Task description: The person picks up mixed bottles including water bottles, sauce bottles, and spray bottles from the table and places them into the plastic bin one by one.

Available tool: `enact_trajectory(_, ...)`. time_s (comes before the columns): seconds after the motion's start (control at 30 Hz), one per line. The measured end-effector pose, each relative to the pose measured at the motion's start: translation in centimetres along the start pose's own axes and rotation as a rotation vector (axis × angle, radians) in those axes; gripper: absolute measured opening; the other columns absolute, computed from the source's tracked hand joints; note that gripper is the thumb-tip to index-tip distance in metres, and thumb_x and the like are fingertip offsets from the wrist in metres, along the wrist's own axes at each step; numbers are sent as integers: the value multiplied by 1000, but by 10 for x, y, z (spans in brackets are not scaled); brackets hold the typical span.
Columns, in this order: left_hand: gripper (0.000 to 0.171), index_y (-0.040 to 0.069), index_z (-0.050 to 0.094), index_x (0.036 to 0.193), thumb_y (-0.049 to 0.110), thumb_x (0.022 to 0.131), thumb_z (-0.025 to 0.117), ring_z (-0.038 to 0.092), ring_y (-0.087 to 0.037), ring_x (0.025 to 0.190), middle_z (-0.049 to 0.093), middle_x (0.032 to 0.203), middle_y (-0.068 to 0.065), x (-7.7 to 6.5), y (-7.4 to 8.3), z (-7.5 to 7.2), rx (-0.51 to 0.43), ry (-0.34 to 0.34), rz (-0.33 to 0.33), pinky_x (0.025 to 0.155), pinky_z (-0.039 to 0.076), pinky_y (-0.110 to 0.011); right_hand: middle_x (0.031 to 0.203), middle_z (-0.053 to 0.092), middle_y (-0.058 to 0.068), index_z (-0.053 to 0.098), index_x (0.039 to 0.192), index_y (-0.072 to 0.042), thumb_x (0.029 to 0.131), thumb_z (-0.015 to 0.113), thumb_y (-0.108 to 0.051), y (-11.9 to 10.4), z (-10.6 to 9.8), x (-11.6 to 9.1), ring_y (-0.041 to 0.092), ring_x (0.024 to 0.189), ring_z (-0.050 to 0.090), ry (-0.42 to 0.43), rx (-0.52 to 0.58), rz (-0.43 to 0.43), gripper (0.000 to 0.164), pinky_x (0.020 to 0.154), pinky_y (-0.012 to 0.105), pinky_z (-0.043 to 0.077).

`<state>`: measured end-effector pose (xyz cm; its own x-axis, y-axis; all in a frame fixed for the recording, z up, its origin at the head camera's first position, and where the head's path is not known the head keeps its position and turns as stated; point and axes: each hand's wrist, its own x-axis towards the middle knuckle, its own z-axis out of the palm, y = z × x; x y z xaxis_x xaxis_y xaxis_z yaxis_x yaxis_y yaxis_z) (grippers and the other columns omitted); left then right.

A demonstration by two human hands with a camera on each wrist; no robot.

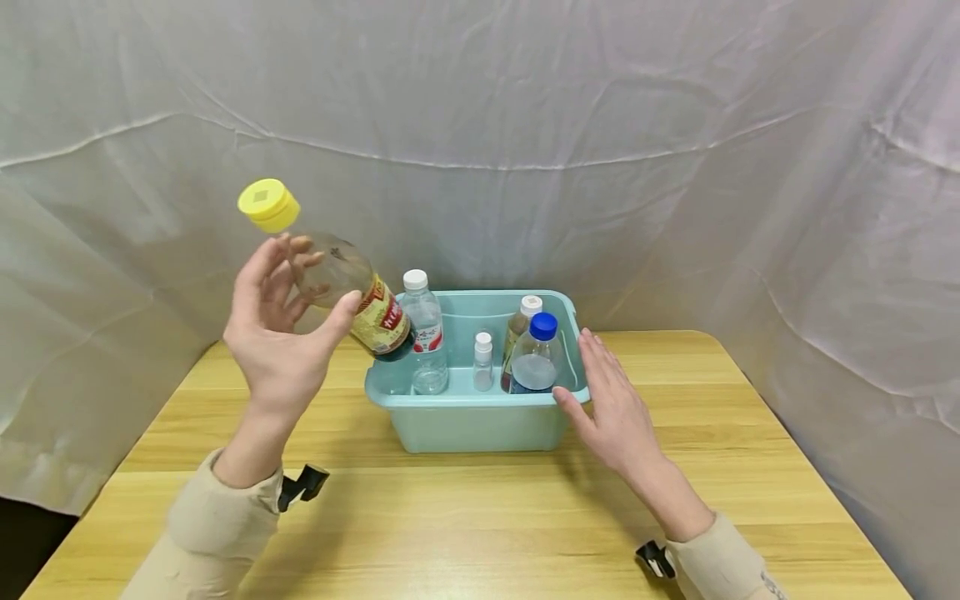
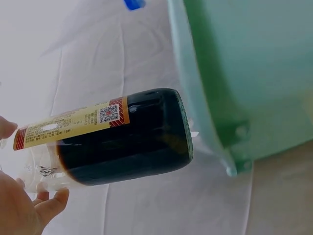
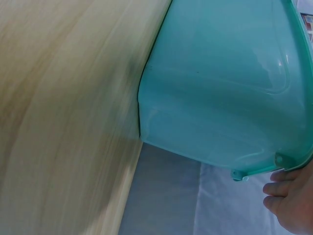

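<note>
My left hand (image 1: 279, 354) grips a yellow-capped bottle of dark liquid (image 1: 348, 271) around its upper half. The bottle tilts, cap to the upper left, its base over the left end of a light-blue plastic tub (image 1: 480, 429). In the left wrist view its dark contents (image 2: 132, 142) and a yellow-red label (image 2: 78, 125) show beside the tub wall. My right hand (image 1: 615, 408) rests along the tub's right rim, fingers straight. Inside stand a clear water bottle (image 1: 430, 367), a small white-capped bottle (image 1: 483, 377), a blue-capped bottle (image 1: 534, 368) and, partly hidden behind it, another white-capped bottle (image 1: 516, 333).
The tub stands on a wooden table (image 1: 450, 517), toward its far edge. Grey cloth (image 1: 480, 100) hangs behind and along both sides. A black strap clip (image 1: 303, 486) sits at my left cuff, another (image 1: 655, 558) at my right.
</note>
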<state>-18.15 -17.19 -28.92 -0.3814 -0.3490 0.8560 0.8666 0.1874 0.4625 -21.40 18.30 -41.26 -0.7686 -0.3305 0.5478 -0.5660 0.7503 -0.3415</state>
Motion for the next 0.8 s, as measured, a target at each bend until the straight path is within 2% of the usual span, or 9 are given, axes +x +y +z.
enact_trajectory(0.2,73,-11,53,140,-17,73,82,67,-31,117,66,131,-19,-10,-6,11,26,-122,-14,87,59,-28,169,28,17,28,161,3,106,54,-45,-1,1,0,37,154,29,7,2,-13,78,128,48,23)
enact_trajectory(0.43,76,-8,54,140,-21,70,82,67,-32,117,66,132,-18,-19,-16,23,49,-220,-26,89,59,-27,168,28,18,29,161,4,106,54,-46,-3,2,1,37,155,29,10,6,-21,78,128,47,22)
enact_trajectory(0.8,77,-5,53,141,-16,73,86,65,-29,119,64,133,-21,-27,-28,33,67,-352,-126,94,59,-33,168,29,18,29,161,3,106,54,-47,-6,3,0,37,154,29,12,2,-22,78,128,46,22)
